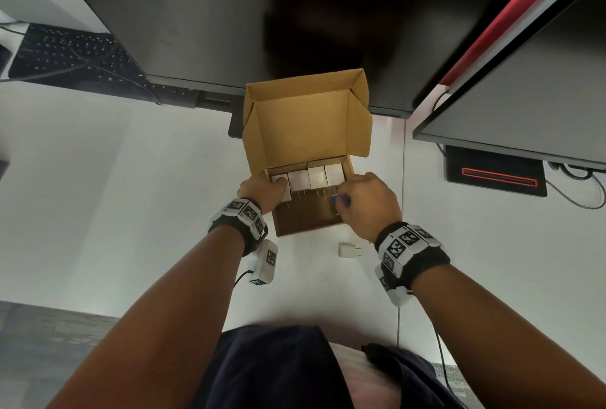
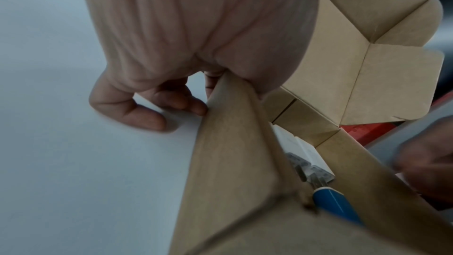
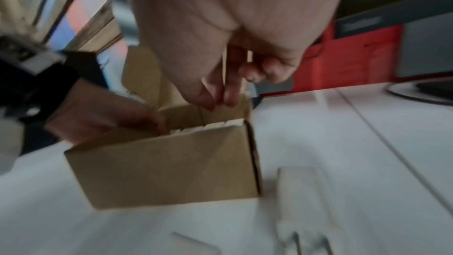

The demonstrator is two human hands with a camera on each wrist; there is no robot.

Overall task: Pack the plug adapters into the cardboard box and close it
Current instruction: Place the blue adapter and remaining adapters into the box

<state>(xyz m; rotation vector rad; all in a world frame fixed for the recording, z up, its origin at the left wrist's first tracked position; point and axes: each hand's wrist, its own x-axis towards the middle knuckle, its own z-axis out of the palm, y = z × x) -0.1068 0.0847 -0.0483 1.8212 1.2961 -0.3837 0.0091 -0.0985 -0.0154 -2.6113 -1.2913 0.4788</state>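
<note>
The open cardboard box (image 1: 306,226) sits mid-table with its lid (image 1: 303,126) standing up at the back. A row of white plug adapters (image 1: 316,177) lines its far side, also seen as white adapters (image 2: 302,150) in the left wrist view. My left hand (image 1: 262,188) grips the box's left wall (image 2: 232,143), thumb inside against an adapter and curled fingers (image 2: 181,102) outside on the table. My right hand (image 1: 367,198) pinches a blue-and-white adapter (image 1: 341,200) low inside the box by its right wall; the blue adapter (image 2: 335,204) points its prongs at the row.
One white adapter (image 1: 350,249) lies loose on the white table (image 1: 131,195) just in front of the box's right corner. Two dark monitors (image 1: 229,14) overhang the back, with a keyboard (image 1: 65,54) far left and a black-and-red device (image 1: 495,174) at the right.
</note>
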